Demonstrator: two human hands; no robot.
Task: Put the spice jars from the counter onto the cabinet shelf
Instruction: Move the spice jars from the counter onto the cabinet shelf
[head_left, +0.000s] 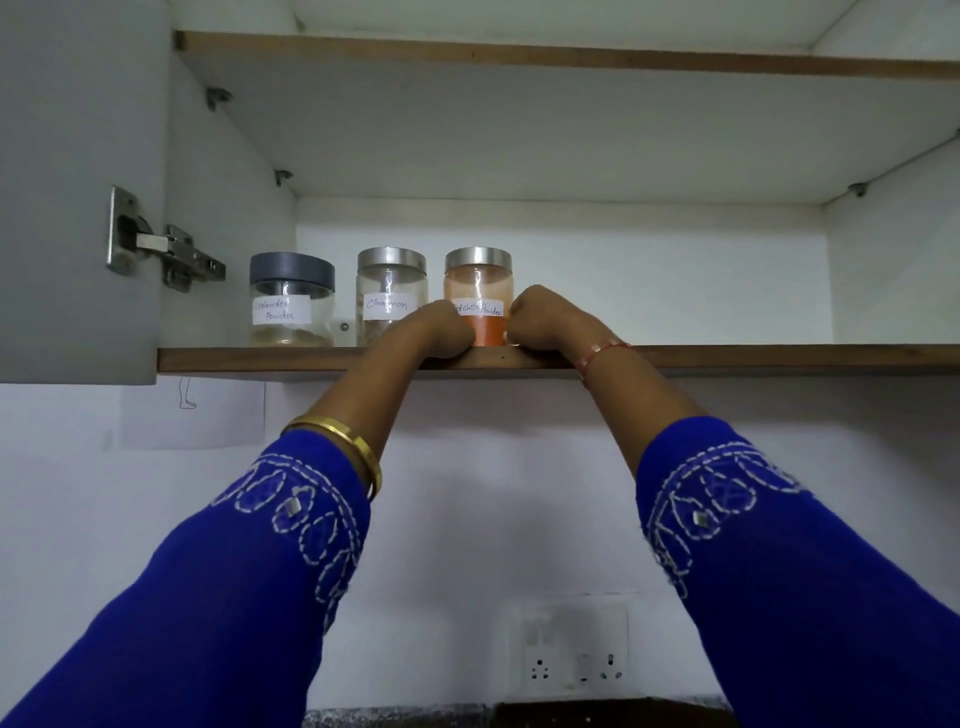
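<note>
The cabinet shelf (779, 357) has a brown front edge. Three labelled jars stand on it in a row: coriander jar (291, 301), cinnamon jar (390, 291), chilli jar (479, 291).

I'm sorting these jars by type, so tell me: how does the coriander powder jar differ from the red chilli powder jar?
The coriander powder jar has a dark grey lid; the red chilli powder jar has a shiny metal one. The coriander jar holds a low layer of pale powder; the chilli jar looks nearly full of orange-red powder. The coriander jar stands untouched at the left; the chilli jar sits between the left hand and right hand. Both are clear, upright, white-labelled, on the shelf.
</note>
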